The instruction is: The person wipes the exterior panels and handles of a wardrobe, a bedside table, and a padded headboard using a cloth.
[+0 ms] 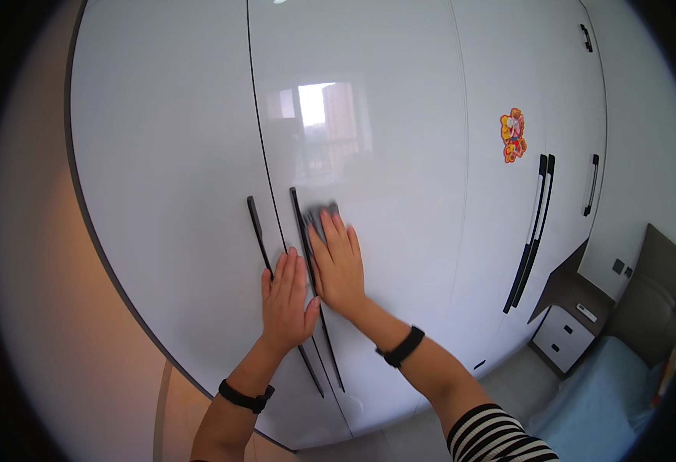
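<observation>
Before me stands a glossy white wardrobe with tall doors (372, 242). My right hand (338, 265) presses a grey cloth (321, 212) against one door, just right of its long black handle (332, 352). Most of the cloth is hidden under the fingers, and its top edge is blurred. My left hand (287, 303) lies palm-down across the narrow gap between two doors, over the middle of the left black handle (255, 219). It holds nothing; its thumb is spread from the fingers. Each wrist wears a black band.
To the right, a cartoon sticker (513, 136) sits above another pair of black handles (525, 260). Beyond the wardrobe are a white nightstand (563, 338), a white remote control (586, 312) and a bed with a blue cover (598, 398). Grey floor (505, 390) shows below.
</observation>
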Available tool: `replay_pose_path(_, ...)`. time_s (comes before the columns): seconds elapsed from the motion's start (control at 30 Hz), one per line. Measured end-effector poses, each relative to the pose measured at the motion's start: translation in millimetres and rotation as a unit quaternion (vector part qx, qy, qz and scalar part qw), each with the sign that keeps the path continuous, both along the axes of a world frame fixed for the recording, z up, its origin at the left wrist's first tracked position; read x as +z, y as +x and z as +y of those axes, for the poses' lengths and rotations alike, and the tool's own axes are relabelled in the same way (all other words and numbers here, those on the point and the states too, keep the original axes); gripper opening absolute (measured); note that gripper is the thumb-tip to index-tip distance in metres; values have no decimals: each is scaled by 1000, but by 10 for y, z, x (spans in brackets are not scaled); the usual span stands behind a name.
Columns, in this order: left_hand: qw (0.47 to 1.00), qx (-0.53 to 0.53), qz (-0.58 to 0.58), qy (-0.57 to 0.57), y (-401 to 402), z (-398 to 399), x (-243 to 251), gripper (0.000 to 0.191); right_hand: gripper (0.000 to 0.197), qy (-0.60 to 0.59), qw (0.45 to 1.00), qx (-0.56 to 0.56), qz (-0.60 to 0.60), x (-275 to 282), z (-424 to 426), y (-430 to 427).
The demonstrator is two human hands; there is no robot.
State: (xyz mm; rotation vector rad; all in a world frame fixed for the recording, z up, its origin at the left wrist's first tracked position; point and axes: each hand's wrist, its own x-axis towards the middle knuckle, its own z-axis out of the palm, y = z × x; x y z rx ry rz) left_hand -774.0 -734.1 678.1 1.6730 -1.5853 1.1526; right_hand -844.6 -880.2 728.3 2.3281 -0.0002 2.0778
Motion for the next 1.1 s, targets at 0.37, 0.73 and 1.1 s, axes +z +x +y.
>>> replay_pose_path(0.37, 997, 38, -5, 60, -120, 119, -588, 69, 56, -18, 994, -81, 77, -983, -317, -398)
replay_pose_path(0.73, 996, -25, -2, 90, -334, -52, -648, 68, 57, 262, 939, -176, -137, -1031, -1537, -928)
replay_pose_path(1.1, 987, -101, 0, 123, -714, -660, -593, 67, 60, 106, 977, -180, -44, -337, -1420, -1013)
